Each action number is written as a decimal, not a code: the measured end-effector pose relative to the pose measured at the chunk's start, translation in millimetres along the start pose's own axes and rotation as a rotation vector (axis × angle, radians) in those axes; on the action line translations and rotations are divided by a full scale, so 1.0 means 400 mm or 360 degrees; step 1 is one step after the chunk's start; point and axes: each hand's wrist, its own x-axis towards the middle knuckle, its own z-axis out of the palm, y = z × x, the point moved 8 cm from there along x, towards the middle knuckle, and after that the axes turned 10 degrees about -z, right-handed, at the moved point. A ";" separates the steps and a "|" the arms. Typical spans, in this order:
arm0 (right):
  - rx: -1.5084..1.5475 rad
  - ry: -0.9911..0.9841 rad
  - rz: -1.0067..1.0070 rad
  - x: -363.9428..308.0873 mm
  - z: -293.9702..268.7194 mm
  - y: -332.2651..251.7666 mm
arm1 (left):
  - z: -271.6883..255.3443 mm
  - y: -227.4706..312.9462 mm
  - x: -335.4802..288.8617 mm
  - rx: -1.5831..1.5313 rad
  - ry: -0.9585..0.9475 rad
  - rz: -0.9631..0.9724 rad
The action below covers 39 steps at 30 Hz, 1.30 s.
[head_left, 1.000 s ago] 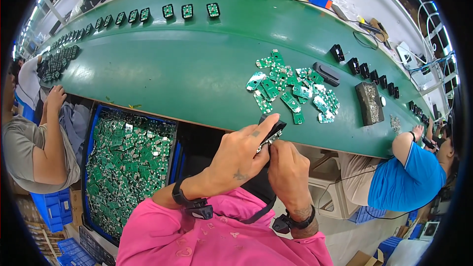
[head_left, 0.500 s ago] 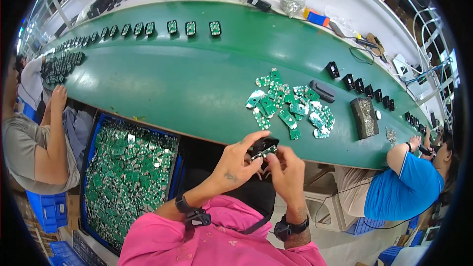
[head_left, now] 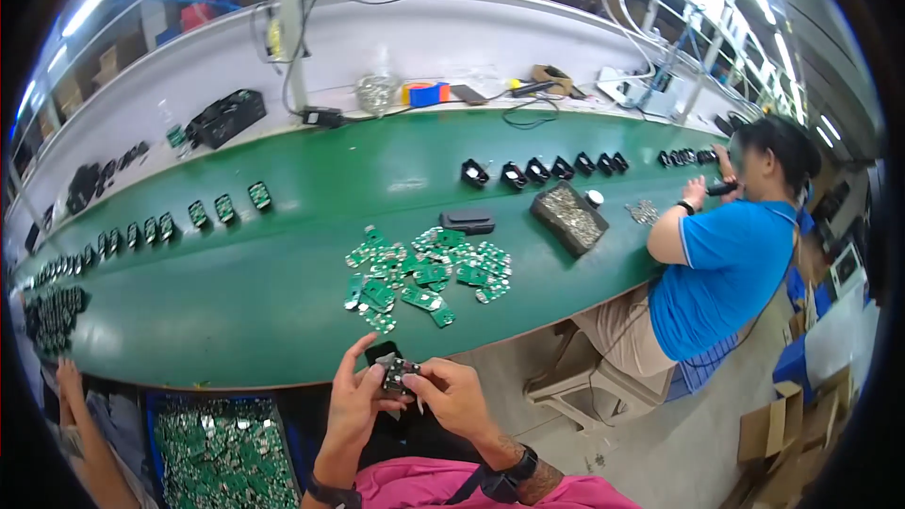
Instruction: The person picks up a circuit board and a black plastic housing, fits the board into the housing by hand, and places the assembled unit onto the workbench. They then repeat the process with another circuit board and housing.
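Note:
Just past the front edge of the bench, my left hand (head_left: 351, 407) grips a small black plastic housing (head_left: 381, 352) with a circuit board (head_left: 400, 373) at it. The fingers and thumb of my right hand (head_left: 456, 400) pinch the same piece from the other side. How far the board sits inside the housing is partly hidden by my fingers. Beyond my hands, a loose pile of green circuit boards (head_left: 424, 273) lies on the green bench (head_left: 273, 320). Behind that pile rests a dark grey oblong case (head_left: 468, 221).
Black housings (head_left: 563, 167) stand in a row at the back right, near a box of small metal parts (head_left: 569, 217). Board-filled housings (head_left: 223, 208) line the left. A blue-rimmed bin of boards (head_left: 222, 452) is below. Co-workers sit at both sides, one in a blue shirt (head_left: 726, 245).
My view has swung to the right and up, so the bench things appear farther left. Both hands still hold the black housing and board, now turned differently, with the fingers shifted.

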 end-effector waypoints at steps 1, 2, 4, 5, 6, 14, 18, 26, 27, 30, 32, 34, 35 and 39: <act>0.0101 -0.0005 0.0241 -0.001 0.002 0.021 | -0.007 -0.002 -0.002 -0.0017 -0.0039 -0.0003; 0.0207 -0.0017 0.0483 -0.008 0.003 0.038 | -0.003 -0.010 -0.003 -0.0007 -0.0063 -0.0015; 0.0111 -0.0109 0.0482 0.006 -0.011 0.023 | 0.001 0.009 -0.018 0.0128 -0.0035 0.0242; 0.0095 -0.0194 0.0464 0.016 -0.009 0.018 | 0.003 0.009 -0.014 0.0255 0.0005 0.0312; 0.0083 -0.0286 0.0446 0.019 -0.003 0.014 | 0.008 0.002 -0.009 0.0260 0.0005 0.0315; 0.0400 -0.0259 0.0625 -0.013 0.013 -0.012 | 0.043 0.003 -0.022 0.0868 0.0258 0.0723; -0.0209 -0.0107 0.0289 0.009 -0.053 -0.035 | 0.069 0.035 -0.045 0.1015 0.0364 0.0710; -0.0118 -0.0075 0.0404 0.012 -0.038 -0.015 | 0.064 0.038 -0.069 0.0645 -0.0051 0.0580; -0.0120 -0.0075 0.0411 0.016 -0.039 -0.016 | 0.060 0.028 -0.065 0.0519 -0.0146 0.0462; -0.0340 -0.0167 0.0361 0.026 -0.029 -0.021 | 0.066 0.035 -0.066 0.0512 -0.0105 0.0410; -0.0375 -0.0055 0.0310 0.026 -0.032 -0.025 | 0.071 0.041 -0.061 0.0583 0.0029 0.0518; -0.0409 -0.0033 0.0296 0.025 -0.032 -0.014 | 0.052 0.021 -0.045 0.0572 0.0128 0.0360; -0.0446 -0.0002 0.0281 0.025 -0.035 -0.008 | 0.055 0.019 -0.044 0.0569 0.0130 0.0358; -0.0395 0.0080 0.0221 0.026 -0.033 0.000 | 0.060 0.029 -0.044 0.0583 0.0176 0.0350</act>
